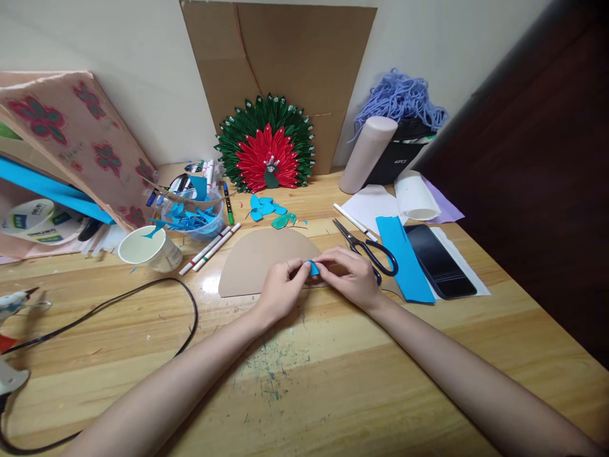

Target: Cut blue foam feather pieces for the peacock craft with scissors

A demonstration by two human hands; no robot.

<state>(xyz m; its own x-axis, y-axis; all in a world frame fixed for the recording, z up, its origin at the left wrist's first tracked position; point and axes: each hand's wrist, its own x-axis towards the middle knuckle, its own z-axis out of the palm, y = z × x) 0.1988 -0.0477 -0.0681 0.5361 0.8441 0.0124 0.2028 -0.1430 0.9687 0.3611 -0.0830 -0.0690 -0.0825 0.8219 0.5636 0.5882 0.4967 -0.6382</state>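
Observation:
A small piece of blue paper (313, 269) is pinched between both hands, over the right part of a half-round cardboard piece (257, 254). My left hand (287, 284) closes thumb and finger on its left side. From the right, my right hand (351, 276) grips it with the fingertips. The fingers hide part of the paper's outline. Black-handled scissors (354, 240) lie just behind my right hand, blades pointing away to the left. Beyond the cardboard sit several cut blue paper petals (262, 207) and a green leaf-shaped piece (284, 220).
A blue paper strip (404, 260) and a phone (440, 261) lie at right. Two markers (210, 249), a paper cup (150, 246) and a tub of blue scraps (194, 216) stand left. A glue gun's black cord (193, 304) loops nearby. A green-and-red fan decoration (266, 143) leans behind.

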